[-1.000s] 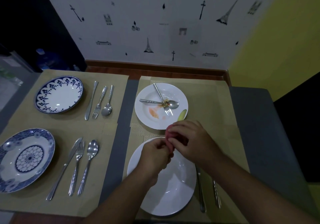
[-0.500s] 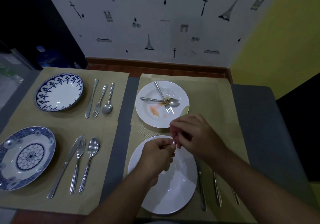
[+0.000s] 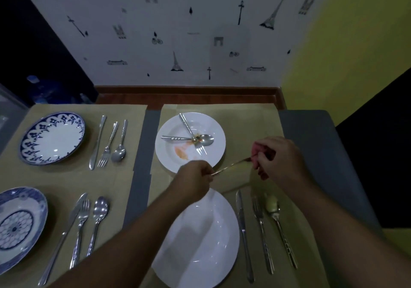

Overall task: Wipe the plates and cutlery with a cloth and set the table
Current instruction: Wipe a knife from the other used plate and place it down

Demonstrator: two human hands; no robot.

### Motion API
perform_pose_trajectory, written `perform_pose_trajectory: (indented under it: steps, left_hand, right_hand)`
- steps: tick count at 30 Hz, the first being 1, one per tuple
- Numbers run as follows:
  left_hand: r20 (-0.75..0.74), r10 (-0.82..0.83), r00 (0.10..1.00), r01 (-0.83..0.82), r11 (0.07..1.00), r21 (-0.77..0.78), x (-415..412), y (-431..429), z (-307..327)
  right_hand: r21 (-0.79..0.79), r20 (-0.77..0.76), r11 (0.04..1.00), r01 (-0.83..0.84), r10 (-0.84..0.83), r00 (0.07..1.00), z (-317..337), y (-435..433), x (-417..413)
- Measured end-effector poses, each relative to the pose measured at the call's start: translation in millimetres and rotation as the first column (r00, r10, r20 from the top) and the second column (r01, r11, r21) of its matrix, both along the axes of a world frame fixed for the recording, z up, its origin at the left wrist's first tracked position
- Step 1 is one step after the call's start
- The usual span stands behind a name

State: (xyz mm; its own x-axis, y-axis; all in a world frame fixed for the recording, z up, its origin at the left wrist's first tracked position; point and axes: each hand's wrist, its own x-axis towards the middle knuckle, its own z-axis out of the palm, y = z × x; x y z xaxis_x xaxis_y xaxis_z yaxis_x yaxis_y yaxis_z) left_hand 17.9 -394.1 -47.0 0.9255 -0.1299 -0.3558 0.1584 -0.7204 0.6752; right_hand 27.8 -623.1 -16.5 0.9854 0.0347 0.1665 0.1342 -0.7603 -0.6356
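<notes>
1. Closest to you, a clean white plate (image 3: 206, 243) sits on the right placemat (image 3: 255, 118). A knife (image 3: 244, 238), a fork (image 3: 263, 236) and a spoon (image 3: 280, 230) lie in a row just to its right. A pale yellowish lump (image 3: 271, 205) rests in the spoon's bowl, and you cannot tell what it is.
2. On the left placemat (image 3: 55, 176), level with that plate, a blue-patterned plate (image 3: 15, 227) runs partly past the frame edge. The near-left cutlery set (image 3: 80, 227) of knife, fork and spoon lies beside it.
3. Your left hand (image 3: 195, 177) is held over the gap between the two white plates. Its curled fingers pinch one end of a slim metal utensil (image 3: 231, 165).
4. Your right hand (image 3: 281, 158) is closed round a pink cloth (image 3: 258, 152), which wraps the utensil's other end. That end is hidden, so you cannot tell whether it is a fork, spoon or knife.
5. Just beyond your hands is the soiled white plate (image 3: 213, 127), marked with an orange smear (image 3: 181, 152). A dirty fork (image 3: 189, 129) and a dirty spoon (image 3: 191, 138) cross each other on it.
6. Far left, a blue-rimmed plate (image 3: 55, 141) has the far-left cutlery set (image 3: 109, 145) lined up on its right.
7. Behind the table stands a white wall (image 3: 200, 20) printed with small towers and monuments.
</notes>
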Motion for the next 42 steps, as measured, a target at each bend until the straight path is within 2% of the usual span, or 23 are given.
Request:
perform_pose_trajectory:
  steps: [2, 4, 7, 10, 13, 15, 18, 21, 28, 34, 38, 42]
  left_hand:
    - [0.118, -0.122, 0.986, 0.110, 0.989, 0.099, 25.8, -8.2, -2.7]
    - [0.218, -0.315, 0.924, 0.268, 0.938, 0.222, 50.2, -16.8, -2.6]
    - [0.284, -0.582, 0.762, 0.479, 0.802, 0.358, 86.3, -32.8, -2.4]
    - [0.278, -0.784, 0.555, 0.640, 0.616, 0.459, 121.2, -54.3, -5.1]
    - [0.305, -0.887, 0.347, 0.665, 0.462, 0.586, 150.8, -78.6, -14.4]
    - [0.284, -0.913, 0.292, 0.680, 0.407, 0.610, 165.4, -92.5, -24.1]
    - [0.242, -0.926, 0.289, 0.689, 0.376, 0.619, 181.9, -106.6, -37.9]
    - [0.213, -0.921, 0.326, 0.689, 0.385, 0.614, 195.0, -114.9, -46.0]
    - [0.157, -0.902, 0.402, 0.689, 0.411, 0.597, 207.3, -106.6, -74.4]
    - [0.266, -0.915, 0.303, 0.653, 0.403, 0.641, 200.7, -95.5, -80.3]
    - [0.025, -0.901, 0.433, 0.606, 0.311, 0.732, 194.3, -99.1, -80.2]
    - [-0.018, -0.855, 0.519, 0.596, 0.347, 0.724, 195.4, -107.1, -79.7]
  right_hand:
    - [0.017, 0.026, 0.998, 0.059, -0.060, 0.998, 0.2, -6.6, -2.8]
    - [0.027, 0.039, 0.995, 0.092, -0.093, 0.995, 1.8, -15.0, -2.8]
    - [0.043, 0.055, 0.995, 0.093, -0.096, 0.994, -3.0, -33.2, 1.1]
    - [-0.005, 0.056, 0.991, 0.135, -0.134, 0.989, -10.2, -46.9, 5.2]
    - [0.002, 0.050, 0.992, 0.123, -0.123, 0.991, -17.3, -54.3, 8.3]
    - [-0.003, 0.018, 0.996, 0.094, -0.094, 0.995, -25.6, -57.1, 12.0]
    - [-0.031, -0.093, 0.999, 0.038, -0.040, 0.995, -48.4, -59.4, 23.8]
    - [-0.066, -0.191, 0.995, -0.069, 0.055, 0.980, -67.0, -57.3, 38.9]
    - [-0.061, -0.213, 0.994, -0.091, 0.076, 0.974, -87.6, -44.3, 62.3]
    - [-0.060, -0.178, 0.990, -0.128, 0.115, 0.977, -85.3, -35.2, 68.0]
    - [-0.088, -0.189, 0.988, -0.125, 0.106, 0.976, -97.4, -33.2, 65.1]
    - [-0.125, -0.179, 0.989, -0.081, 0.058, 0.982, -107.3, -33.0, 59.2]
